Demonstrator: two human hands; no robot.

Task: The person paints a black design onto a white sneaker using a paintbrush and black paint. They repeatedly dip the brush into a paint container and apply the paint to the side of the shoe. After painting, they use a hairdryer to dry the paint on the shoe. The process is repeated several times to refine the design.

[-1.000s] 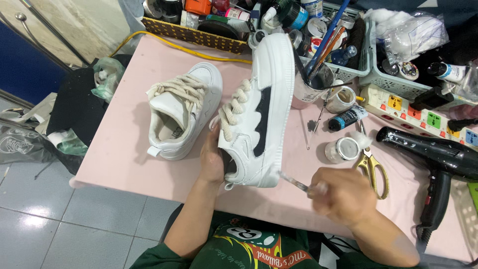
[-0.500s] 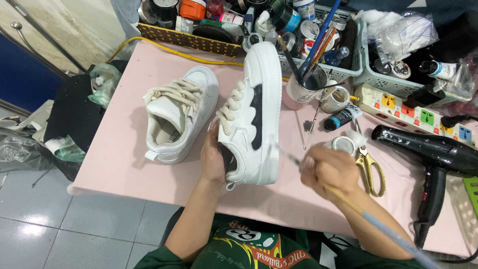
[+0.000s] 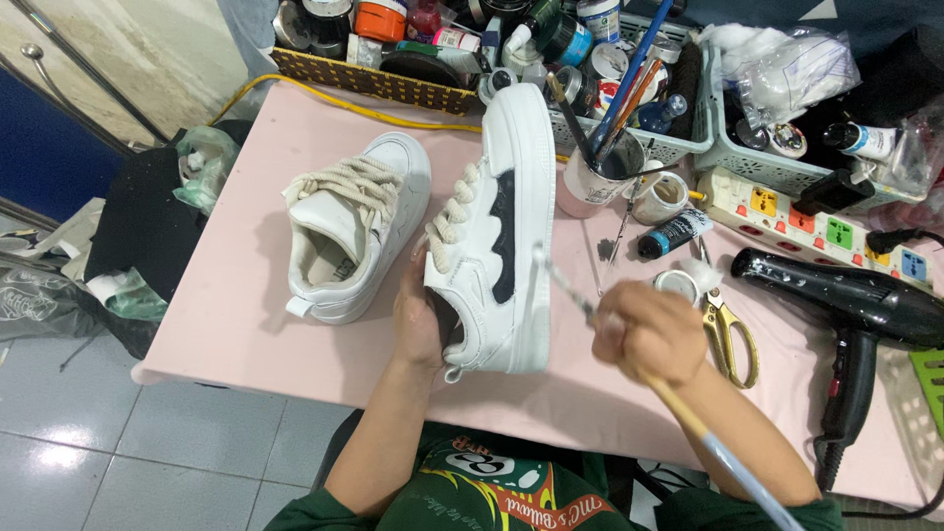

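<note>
Now | second sneaker [image 3: 356,228] at nine o'clock, scissors [image 3: 730,332] at three | my left hand [image 3: 421,317] grips the tipped sneaker [image 3: 503,236] centre-table | right hand [image 3: 661,334] pinches a brush [image 3: 568,292] toward its sole.

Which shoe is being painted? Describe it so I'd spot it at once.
On the pink table are two white shoes. The one tipped on its side, gripped by the left hand, is nearest the right hand and its brush. Only it shows a black wavy panel; the other shoe sits upright.
</note>
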